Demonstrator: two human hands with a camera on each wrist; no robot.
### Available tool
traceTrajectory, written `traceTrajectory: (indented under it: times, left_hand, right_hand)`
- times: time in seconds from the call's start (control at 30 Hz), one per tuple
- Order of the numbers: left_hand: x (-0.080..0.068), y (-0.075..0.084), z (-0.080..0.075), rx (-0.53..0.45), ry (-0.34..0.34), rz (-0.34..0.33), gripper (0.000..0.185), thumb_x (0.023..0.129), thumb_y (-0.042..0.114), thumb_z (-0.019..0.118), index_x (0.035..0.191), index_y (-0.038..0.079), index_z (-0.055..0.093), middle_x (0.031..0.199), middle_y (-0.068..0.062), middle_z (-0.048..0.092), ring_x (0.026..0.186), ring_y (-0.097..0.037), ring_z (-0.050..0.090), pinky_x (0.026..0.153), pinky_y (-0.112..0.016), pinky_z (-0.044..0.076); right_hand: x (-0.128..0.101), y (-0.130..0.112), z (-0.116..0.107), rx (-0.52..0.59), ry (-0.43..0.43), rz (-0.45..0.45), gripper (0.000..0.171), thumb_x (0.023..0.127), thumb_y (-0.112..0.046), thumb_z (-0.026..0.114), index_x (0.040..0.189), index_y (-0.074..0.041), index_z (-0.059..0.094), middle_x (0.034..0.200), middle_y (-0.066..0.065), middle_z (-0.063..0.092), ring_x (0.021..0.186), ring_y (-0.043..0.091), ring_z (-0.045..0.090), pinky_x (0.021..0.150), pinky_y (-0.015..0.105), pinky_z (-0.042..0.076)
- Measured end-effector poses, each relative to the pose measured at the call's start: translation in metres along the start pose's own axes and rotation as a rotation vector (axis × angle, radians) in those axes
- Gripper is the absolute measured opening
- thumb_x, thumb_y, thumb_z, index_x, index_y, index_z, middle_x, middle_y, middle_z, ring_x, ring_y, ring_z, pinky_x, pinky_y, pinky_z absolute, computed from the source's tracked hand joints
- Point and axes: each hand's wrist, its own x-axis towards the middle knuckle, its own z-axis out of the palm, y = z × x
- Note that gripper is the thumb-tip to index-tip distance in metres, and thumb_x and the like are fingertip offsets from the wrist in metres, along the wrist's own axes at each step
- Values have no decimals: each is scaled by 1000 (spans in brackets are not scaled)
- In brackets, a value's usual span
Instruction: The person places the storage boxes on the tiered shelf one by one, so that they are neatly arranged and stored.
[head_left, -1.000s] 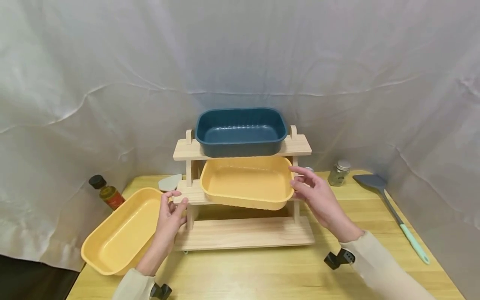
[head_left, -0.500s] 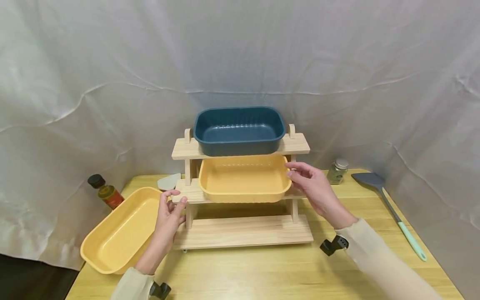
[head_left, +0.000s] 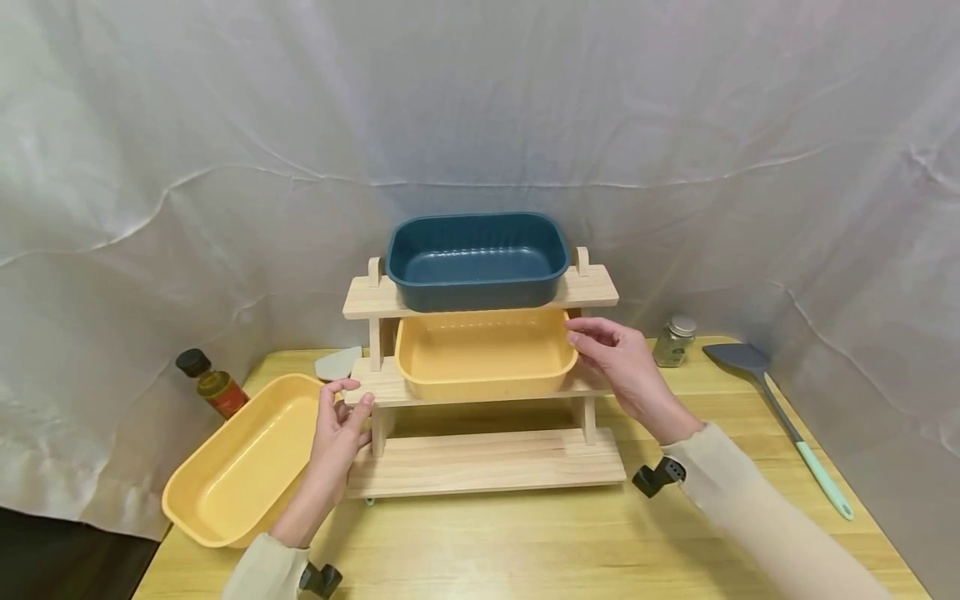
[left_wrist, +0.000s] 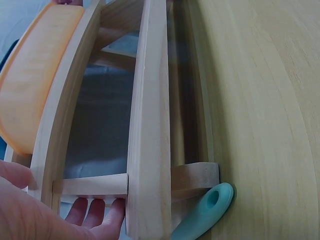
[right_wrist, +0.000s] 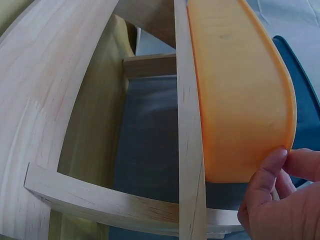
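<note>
A three-tier wooden shelf [head_left: 487,462] stands on the table. On its middle tier sits a yellow bin [head_left: 483,354], its long side roughly in line with the board. My right hand [head_left: 628,367] pinches the bin's right rim between thumb and fingers; the right wrist view shows the thumb on the outer wall of the bin [right_wrist: 245,90]. My left hand [head_left: 337,437] holds the left end of the middle tier, thumb near the board edge and fingers behind the upright [left_wrist: 92,185]. A dark blue bin [head_left: 480,296] rests on the top tier.
A second yellow bin [head_left: 247,467] lies on the table at left, beside a bottle [head_left: 217,387] with a black cap. A pale spatula head [head_left: 339,364] shows behind the shelf. At right are a glass jar [head_left: 673,343] and a long-handled turner [head_left: 783,408]. Grey cloth [head_left: 480,100] hangs behind.
My right hand has pushed the right side of the yellow bin back and slightly left, so the bin now lines up with the middle tier. My left hand has stayed on the shelf.
</note>
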Motion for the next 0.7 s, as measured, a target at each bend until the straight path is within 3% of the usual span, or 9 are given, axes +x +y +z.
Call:
traceTrajectory:
  times: [0.27,0.47,0.7]
  left_hand:
    - [0,0,0,-2,-4,8,41,116,26,57,148,15,35,114,-5,49,113,-21,50,88,-38,55]
    - [-1,-1,1,-11,-3,5,40,116,26,58,147,15,35,115,-5,50,114,-21,51,88,-39,55]
    - [-1,0,1,-20,1,5,39,116,26,58,146,15,36,115,-5,51,116,-21,51,89,-39,55]
  right_hand:
    - [0,1,2,-10,27,-11,43,105,-18,78,136,9,67,109,1,72,89,12,64,82,24,58]
    - [-3,4,3,34,50,-40,42,107,-18,74,138,8,66,124,12,71,99,13,68,88,25,59]
    - [-9,6,-2,47,68,-72,43,108,-20,73,140,7,63,123,7,69,104,14,67,95,26,58]
